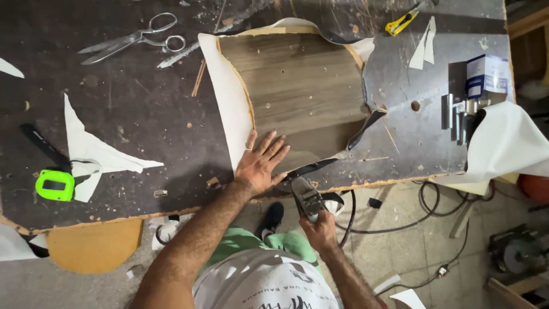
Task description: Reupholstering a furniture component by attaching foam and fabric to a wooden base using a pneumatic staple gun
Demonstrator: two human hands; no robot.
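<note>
Right hand (pixel 320 229) grips staple gun (pixel 307 197) at near edge of wooden seat panel (pixel 300 86). Left hand (pixel 260 163) lies flat, fingers spread, on panel and white upholstery (pixel 226 97). Panel sits underside up on workbench (pixel 143 114). Left and far edges look wrapped; right side appears unfinished. Scissors (pixel 137 39) far left, idle.

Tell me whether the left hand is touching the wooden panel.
Touching. The head view shows the left hand pressed flat, fingers spread, on the wooden panel near its lower edge.
</note>
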